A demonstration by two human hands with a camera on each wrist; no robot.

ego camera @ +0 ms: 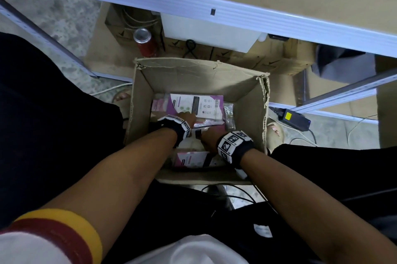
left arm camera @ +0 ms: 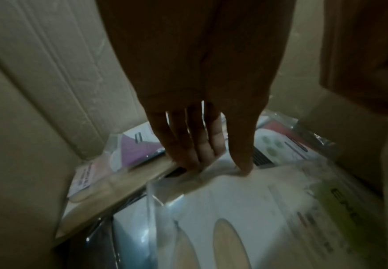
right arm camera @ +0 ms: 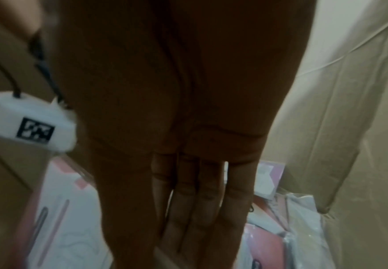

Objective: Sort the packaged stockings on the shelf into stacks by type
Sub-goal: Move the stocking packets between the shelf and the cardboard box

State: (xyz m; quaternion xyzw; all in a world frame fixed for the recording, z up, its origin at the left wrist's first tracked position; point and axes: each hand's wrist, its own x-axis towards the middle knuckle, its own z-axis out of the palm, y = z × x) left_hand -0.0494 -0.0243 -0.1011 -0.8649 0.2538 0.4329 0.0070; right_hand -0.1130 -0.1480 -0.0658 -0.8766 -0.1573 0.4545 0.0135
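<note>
Concrete floor (ego camera: 71, 18) under a white-edged shelf (ego camera: 193, 5) frames the open cardboard box (ego camera: 199, 74) between my knees, both my hands inside it. Packaged stockings (ego camera: 197, 104) lie in loose layers on the box bottom, purple-and-white cards uppermost. From the head view my left hand (ego camera: 187, 116) rests on the far packet; only the left wrist camera shows its fingers (left arm camera: 195, 145) straight, tips hooked over a packet's edge, thumb pressing the film. My right hand (ego camera: 209, 134) is mostly hidden from above by its marker band; the right wrist view shows fingers (right arm camera: 202, 200) straight and close together, pushed down among pink packets. Beyond the box stand a red can (ego camera: 145, 42) and a white container (ego camera: 206, 33); right of it lies a power adapter (ego camera: 294, 118).
</note>
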